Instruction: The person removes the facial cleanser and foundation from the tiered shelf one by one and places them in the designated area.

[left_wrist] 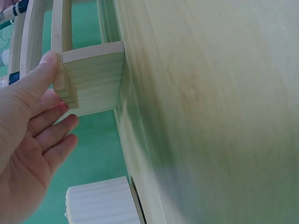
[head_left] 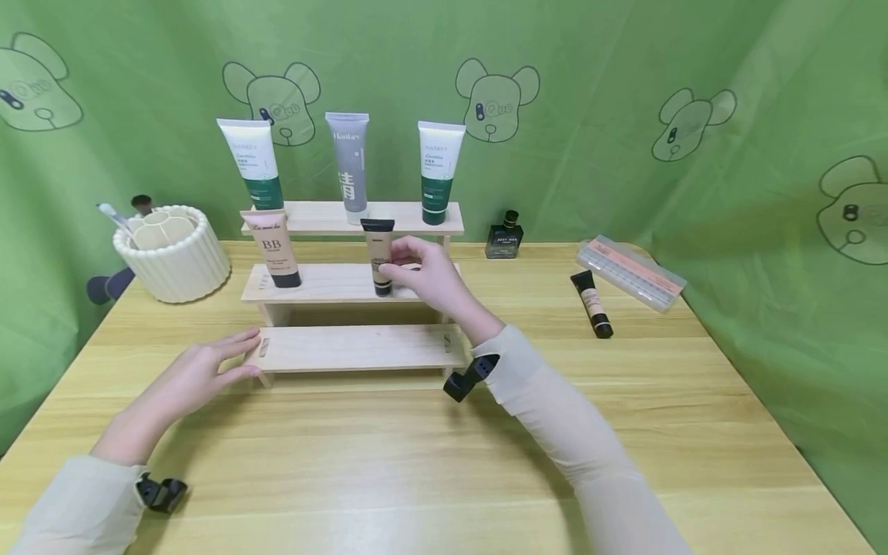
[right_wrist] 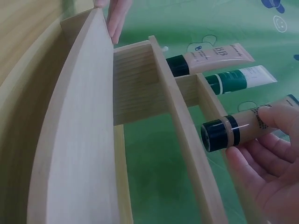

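In the head view, my right hand (head_left: 438, 279) pinches a tan cosmetic tube (head_left: 378, 250) between thumb and fingers, upright at the middle tier of a wooden display stand (head_left: 361, 347). Its black cap points down; the right wrist view shows this cap (right_wrist: 215, 135) beside the tier's edge, and contact with the board is unclear. My left hand (head_left: 197, 375) grips the left end of the lowest tier, thumb at the front corner. A pink BB cream tube (head_left: 274, 245) stands left on the middle tier. Two white-and-green tubes and a grey tube (head_left: 350, 169) stand on the top tier.
A white ribbed brush holder (head_left: 173, 254) is left of the stand. On the right are a dark perfume bottle (head_left: 504, 237), a small black-capped tube (head_left: 593, 304) lying down, and a clear flat case (head_left: 631, 271). A green curtain (head_left: 388, 46) hangs behind the table.
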A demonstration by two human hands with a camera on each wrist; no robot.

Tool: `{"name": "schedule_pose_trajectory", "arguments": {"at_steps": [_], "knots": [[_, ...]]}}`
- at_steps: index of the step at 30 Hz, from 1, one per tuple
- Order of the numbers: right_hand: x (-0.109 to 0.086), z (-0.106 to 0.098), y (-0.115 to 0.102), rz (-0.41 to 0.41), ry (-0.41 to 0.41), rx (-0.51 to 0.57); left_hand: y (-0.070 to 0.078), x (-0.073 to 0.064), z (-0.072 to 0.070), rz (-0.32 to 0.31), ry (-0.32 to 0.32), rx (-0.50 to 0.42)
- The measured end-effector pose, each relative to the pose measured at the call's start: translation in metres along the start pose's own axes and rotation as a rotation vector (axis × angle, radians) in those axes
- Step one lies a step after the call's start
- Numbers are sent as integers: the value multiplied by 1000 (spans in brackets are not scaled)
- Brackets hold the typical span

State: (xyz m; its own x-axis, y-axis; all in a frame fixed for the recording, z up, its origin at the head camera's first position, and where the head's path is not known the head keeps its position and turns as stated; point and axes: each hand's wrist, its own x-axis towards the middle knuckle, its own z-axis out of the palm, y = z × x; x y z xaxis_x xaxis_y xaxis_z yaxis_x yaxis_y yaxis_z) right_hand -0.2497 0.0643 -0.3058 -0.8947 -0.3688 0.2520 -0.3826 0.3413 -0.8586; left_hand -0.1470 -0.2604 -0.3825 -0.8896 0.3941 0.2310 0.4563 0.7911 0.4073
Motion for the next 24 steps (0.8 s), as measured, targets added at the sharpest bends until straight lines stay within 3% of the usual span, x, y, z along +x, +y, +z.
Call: {"name": "schedule_pose_trajectory", "arguments": {"at_steps": [12,18,24], "knots": [[-34,-55,10,6,49,21,-1,-1,0,-12,-18,-8],[-53,-92,29,83,87,67,0,-1,-1,-15,-23,-12],[-70,-128,58,160,161,38,0,-1,-1,-23,-35,-16]]}}
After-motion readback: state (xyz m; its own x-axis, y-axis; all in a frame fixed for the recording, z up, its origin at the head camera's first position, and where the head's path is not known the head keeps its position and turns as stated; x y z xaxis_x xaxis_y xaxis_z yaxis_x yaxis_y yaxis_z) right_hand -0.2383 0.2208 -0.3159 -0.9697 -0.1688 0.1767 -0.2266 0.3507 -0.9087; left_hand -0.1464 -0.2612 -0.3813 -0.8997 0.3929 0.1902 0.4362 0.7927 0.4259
